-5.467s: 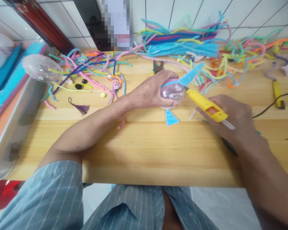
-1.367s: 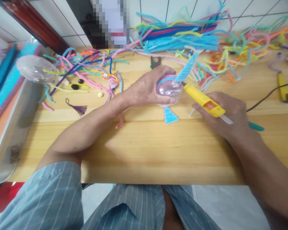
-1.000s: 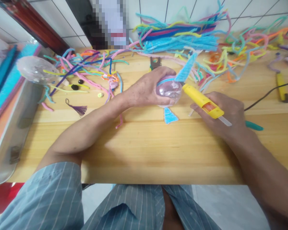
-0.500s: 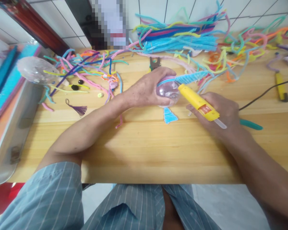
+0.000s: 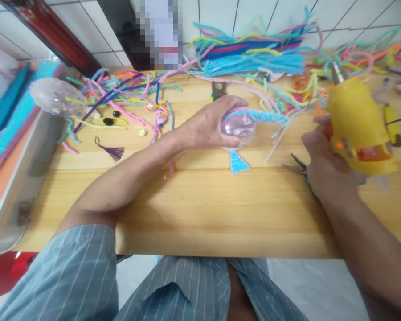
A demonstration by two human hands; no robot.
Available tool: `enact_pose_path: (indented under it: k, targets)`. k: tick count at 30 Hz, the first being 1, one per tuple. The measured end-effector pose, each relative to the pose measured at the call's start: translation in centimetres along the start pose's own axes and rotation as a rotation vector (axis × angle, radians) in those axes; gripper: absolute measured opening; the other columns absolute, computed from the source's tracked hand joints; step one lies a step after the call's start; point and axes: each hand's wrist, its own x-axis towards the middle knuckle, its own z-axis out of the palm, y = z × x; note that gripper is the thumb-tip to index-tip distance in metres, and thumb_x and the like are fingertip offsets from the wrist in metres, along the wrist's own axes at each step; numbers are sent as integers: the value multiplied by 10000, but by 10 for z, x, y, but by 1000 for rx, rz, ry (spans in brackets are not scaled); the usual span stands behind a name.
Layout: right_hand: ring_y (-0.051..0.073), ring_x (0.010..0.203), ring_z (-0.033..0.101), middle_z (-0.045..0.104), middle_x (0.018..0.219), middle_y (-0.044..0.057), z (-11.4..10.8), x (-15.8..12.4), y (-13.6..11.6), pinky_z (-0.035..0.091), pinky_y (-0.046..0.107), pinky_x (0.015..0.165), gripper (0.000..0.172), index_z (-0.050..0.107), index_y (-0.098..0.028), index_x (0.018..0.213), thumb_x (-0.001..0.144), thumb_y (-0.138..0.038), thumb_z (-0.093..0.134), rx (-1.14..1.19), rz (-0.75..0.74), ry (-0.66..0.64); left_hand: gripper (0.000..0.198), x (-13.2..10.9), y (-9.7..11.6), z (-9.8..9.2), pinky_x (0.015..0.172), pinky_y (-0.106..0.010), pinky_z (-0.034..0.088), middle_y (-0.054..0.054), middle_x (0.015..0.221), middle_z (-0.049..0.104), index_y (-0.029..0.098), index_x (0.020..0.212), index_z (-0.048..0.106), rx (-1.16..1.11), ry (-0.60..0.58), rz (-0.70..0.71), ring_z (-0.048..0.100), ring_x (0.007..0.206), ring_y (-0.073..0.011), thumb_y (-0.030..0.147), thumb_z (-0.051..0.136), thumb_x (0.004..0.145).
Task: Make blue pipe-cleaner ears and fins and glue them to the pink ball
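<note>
My left hand (image 5: 217, 122) is wrapped round a clear, pinkish plastic ball (image 5: 239, 129) on the table. Pink and blue pipe cleaner runs over the ball's top, and a ribbed blue strip (image 5: 270, 117) sticks out to its right. A blue pipe-cleaner fin (image 5: 239, 162) shows at the ball's near side. Over at the right, my right hand (image 5: 332, 156) grips a yellow hot glue gun (image 5: 361, 120), its metal nozzle tilted up and away. A pair of pliers (image 5: 297, 164) lies on the table, partly hidden behind the right hand.
Bundled blue pipe cleaners (image 5: 254, 60) lie along the tiled wall, with loose coloured ones on both sides. Another clear ball (image 5: 56, 96) and a purple tassel (image 5: 112, 150) lie left. Wire cutters (image 5: 218, 90) rest beyond my left hand. A yellow-handled cutter (image 5: 392, 127) sits far right.
My right hand has carried the glue gun away from the ball to the right, nozzle swung upward. The pliers' jaws have come into view. My left hand keeps its hold on the ball.
</note>
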Motion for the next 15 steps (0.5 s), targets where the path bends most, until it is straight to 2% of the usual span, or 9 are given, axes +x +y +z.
enact_pose_path:
  k: [1, 3, 6, 9, 11, 15]
  targets:
    - [216, 753, 604, 661, 868, 15, 5, 3, -1, 513, 416, 722, 405, 781, -307, 1085, 852, -628, 863, 81, 12, 69, 816, 0, 0, 1, 1216, -515, 523, -107, 1473, 697, 237, 1440, 608, 1, 4, -11, 661, 1360, -337, 617, 887, 775]
    - [190, 705, 550, 606, 806, -12, 14, 9, -2, 501, 389, 676, 434, 784, -312, 1023, 755, -622, 928, 144, 40, 88, 792, -1, 1, 2, 1206, -526, 526, -117, 1472, 701, 250, 1438, 615, -3, 4, -18, 664, 1368, -348, 559, 899, 766]
    - [177, 712, 540, 585, 801, -24, 23, 16, -4, 533, 375, 687, 410, 776, -310, 962, 714, -588, 946, 141, 110, -85, 761, 0, 1, 3, 1184, -524, 543, -118, 1448, 716, 256, 1424, 627, -19, 11, -5, 674, 1354, -346, 490, 903, 754]
    - [172, 740, 571, 625, 843, -27, 28, 20, -10, 574, 377, 729, 420, 775, -304, 1041, 706, -488, 949, 128, 162, -203, 710, 1, 2, 5, 1158, -523, 562, -116, 1431, 724, 267, 1398, 642, -40, 20, 9, 691, 1321, -339, 448, 888, 756]
    - [175, 748, 589, 666, 861, -17, 32, 21, -15, 565, 358, 705, 407, 767, -287, 1045, 705, -439, 932, 128, 171, -177, 691, 2, 3, 6, 1151, -524, 569, -116, 1427, 725, 271, 1391, 646, -48, 25, 11, 696, 1315, -339, 427, 876, 758]
    - [169, 652, 541, 652, 767, -9, 44, 26, -26, 521, 346, 604, 304, 721, -258, 876, 685, -431, 883, 207, 207, -12, 719, 2, 2, 8, 1174, -523, 559, -129, 1445, 715, 243, 1417, 629, -57, 37, 32, 687, 1350, -346, 395, 855, 752]
